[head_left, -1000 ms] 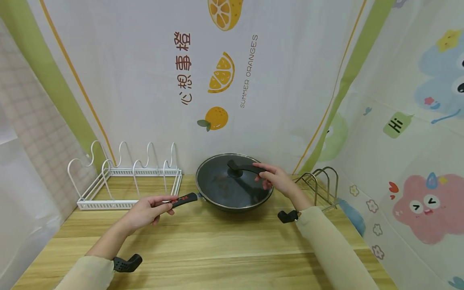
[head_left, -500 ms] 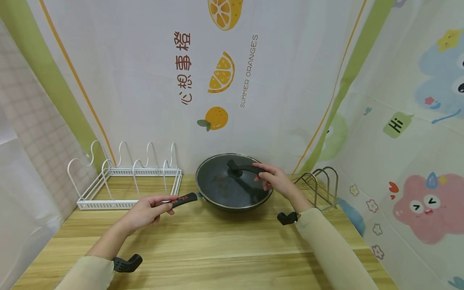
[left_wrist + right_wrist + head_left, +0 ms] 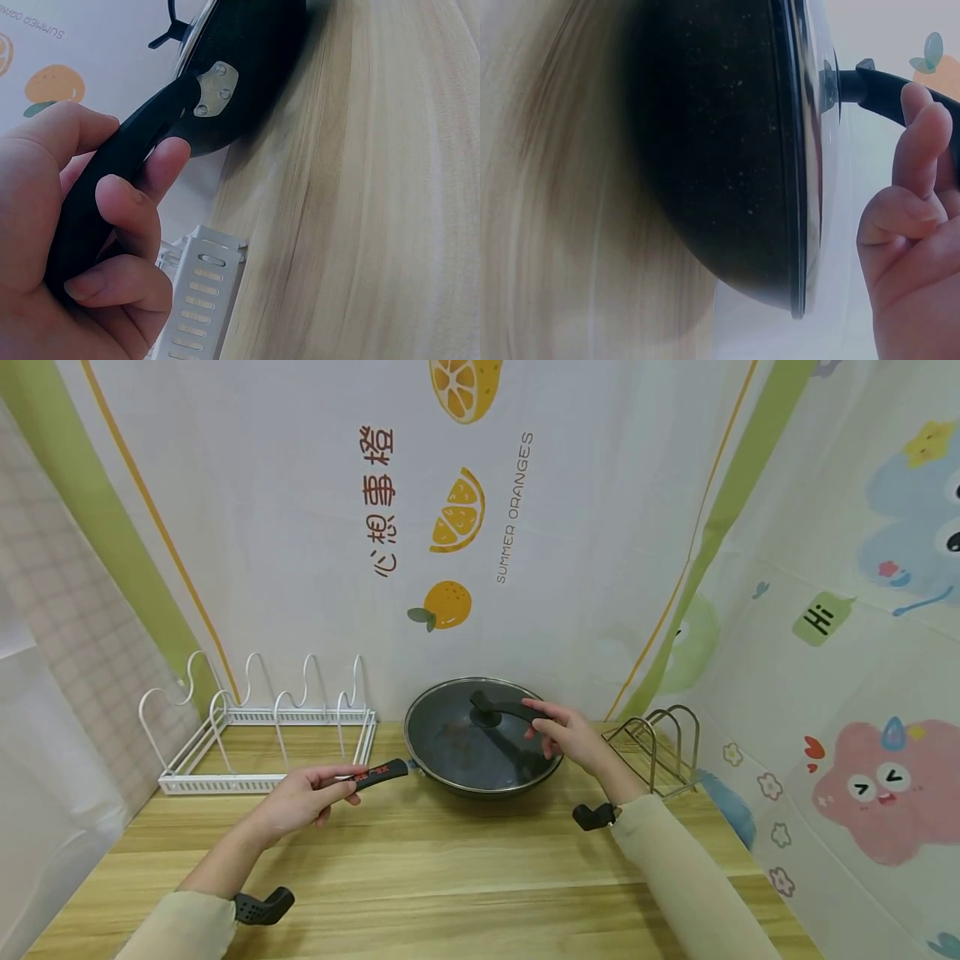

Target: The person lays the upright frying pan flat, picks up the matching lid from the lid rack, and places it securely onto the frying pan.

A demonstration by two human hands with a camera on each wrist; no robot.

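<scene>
A dark wok (image 3: 483, 792) stands on the wooden table near the back curtain. Its glass lid (image 3: 457, 764) with a metal rim covers it. My left hand (image 3: 300, 797) grips the wok's black handle (image 3: 392, 770), which bears red marks and points to the left. In the left wrist view the fingers curl around that handle, and a riveted metal bracket (image 3: 217, 90) joins it to the wok. On the other side my right hand (image 3: 577, 742) holds the end of the lid's curved black handle (image 3: 491, 707). The right wrist view shows the lid's rim (image 3: 799, 187) level along the wok's edge.
A white rack (image 3: 217, 785) with several upright loops stands left of the wok. At the right, a small gold wire rack (image 3: 655, 743) sits behind my right forearm. A printed curtain (image 3: 300, 568) hangs right behind the table (image 3: 450, 877).
My right hand and forearm have shifted very slightly to the left. The left hand, the wok and its lid look the same.
</scene>
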